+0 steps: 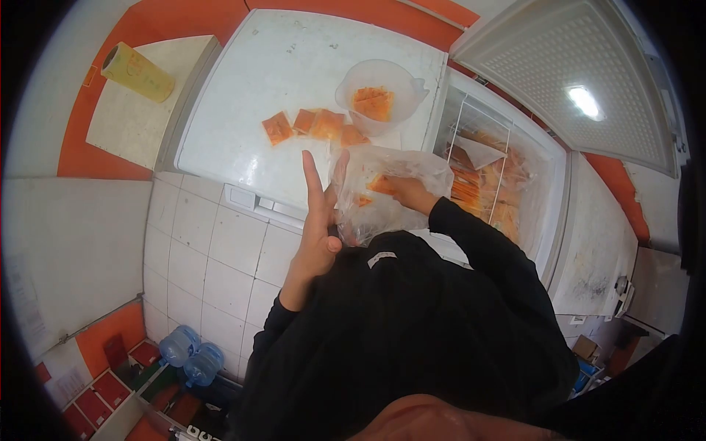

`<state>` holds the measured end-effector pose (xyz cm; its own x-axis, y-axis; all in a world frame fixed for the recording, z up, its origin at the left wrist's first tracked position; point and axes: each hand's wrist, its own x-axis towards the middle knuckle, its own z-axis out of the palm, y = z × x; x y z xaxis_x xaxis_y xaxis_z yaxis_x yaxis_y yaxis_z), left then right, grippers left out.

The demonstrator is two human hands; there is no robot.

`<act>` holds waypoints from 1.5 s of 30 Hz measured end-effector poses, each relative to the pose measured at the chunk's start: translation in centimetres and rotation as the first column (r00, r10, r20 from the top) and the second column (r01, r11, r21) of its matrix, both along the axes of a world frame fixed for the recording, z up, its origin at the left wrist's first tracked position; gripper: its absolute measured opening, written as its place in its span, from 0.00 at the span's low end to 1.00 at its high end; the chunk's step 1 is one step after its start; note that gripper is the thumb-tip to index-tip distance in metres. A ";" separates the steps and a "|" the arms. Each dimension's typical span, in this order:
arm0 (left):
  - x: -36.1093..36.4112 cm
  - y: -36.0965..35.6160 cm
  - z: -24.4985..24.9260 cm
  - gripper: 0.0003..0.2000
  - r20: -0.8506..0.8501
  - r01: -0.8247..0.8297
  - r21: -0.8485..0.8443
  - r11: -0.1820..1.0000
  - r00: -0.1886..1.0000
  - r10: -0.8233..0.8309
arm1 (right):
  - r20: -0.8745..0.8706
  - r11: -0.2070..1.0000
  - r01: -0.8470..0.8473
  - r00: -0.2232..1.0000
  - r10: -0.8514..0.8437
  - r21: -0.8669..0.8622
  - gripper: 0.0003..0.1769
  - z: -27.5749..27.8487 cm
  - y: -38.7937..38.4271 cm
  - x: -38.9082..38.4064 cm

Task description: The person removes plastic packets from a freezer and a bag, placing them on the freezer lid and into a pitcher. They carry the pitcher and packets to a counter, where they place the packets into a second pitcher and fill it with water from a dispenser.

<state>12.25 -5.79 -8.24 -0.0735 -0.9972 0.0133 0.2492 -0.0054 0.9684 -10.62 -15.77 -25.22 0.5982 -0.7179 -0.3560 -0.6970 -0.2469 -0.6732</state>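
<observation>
My left hand (pixel 321 213) holds the edge of a clear plastic bag (pixel 386 192) between thumb and fingers, with two fingers pointing up. My right hand (pixel 412 192) reaches inside the bag and grips an orange packet (pixel 380 184). The bag hangs in front of my chest, over the edge of a closed white freezer lid (pixel 257 81). Several orange packets (pixel 315 125) lie in a row on that lid. A clear plastic jug (pixel 379 92) behind them holds more orange pieces.
An open chest freezer (pixel 485 184) at the right holds wire baskets of orange packets, its lid (pixel 573 81) raised. A roll of cling film (pixel 138 72) lies on a counter at the upper left. Two blue water bottles (pixel 193 356) stand on the floor.
</observation>
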 end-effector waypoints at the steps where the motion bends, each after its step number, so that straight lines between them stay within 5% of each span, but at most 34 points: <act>1: 0.1 0.1 -0.1 0.72 -0.007 0.000 0.008 1.000 1.000 0.000 | 0.214 0.984 0.162 0.961 -0.176 0.080 0.21 -1.1 0.6 0.5; 3: 0.1 0.2 -0.1 0.72 -0.008 -0.008 0.014 1.000 1.000 0.008 | 0.380 0.949 0.290 0.870 -0.315 0.123 0.20 -3.1 1.0 0.7; 8: 1.2 0.7 -0.2 0.71 0.027 -0.041 0.015 0.999 0.999 0.041 | 0.319 0.960 0.279 0.912 -0.258 -0.024 0.18 -7.9 -0.3 -0.2; 10: 1.5 0.9 -0.1 0.71 0.021 -0.082 0.015 0.997 0.996 0.082 | 0.101 0.954 0.052 0.995 -0.022 -0.297 0.16 -4.0 -0.5 -0.3; 12: 1.9 0.7 0.2 0.71 0.019 -0.109 0.030 0.994 0.994 0.109 | 0.077 0.963 -0.029 0.996 0.051 -0.266 0.15 2.7 -0.6 0.2; 17: 2.1 0.1 0.6 0.71 0.045 -0.097 0.060 0.994 0.995 0.094 | 0.477 0.923 0.096 0.833 -0.279 0.372 0.12 14.7 -2.3 0.3; 20: 1.7 -0.3 0.9 0.71 0.027 -0.087 0.063 0.994 0.996 0.086 | 0.511 0.859 0.124 0.759 -0.404 0.496 0.13 19.0 -4.1 -0.4; 32: 1.4 -0.4 1.4 0.72 0.003 -0.081 0.082 0.993 0.997 0.081 | 0.672 0.879 0.154 0.589 -0.448 0.451 0.13 21.0 -6.8 -0.4; 38: 1.1 -0.7 0.9 0.70 0.053 -0.108 0.044 0.993 0.993 0.106 | 0.751 0.800 -0.116 0.446 -0.487 0.588 0.15 19.9 -7.6 -0.3; 41: 1.1 -0.7 1.6 0.71 0.025 -0.086 0.059 0.995 0.996 0.084 | 0.749 0.800 -0.106 0.441 -0.494 0.590 0.16 19.9 -7.5 -0.3; 45: 1.6 -0.6 0.8 0.71 0.009 -0.058 0.034 0.998 0.998 0.058 | 0.705 0.831 0.259 0.442 -0.555 0.492 0.18 19.1 -8.6 0.4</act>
<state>13.81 -6.35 -7.46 -0.0155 -0.9997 -0.0209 0.2420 -0.0240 0.9700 -10.18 -24.35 -6.14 0.3836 -0.9165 -0.1131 0.2064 0.2045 -0.9569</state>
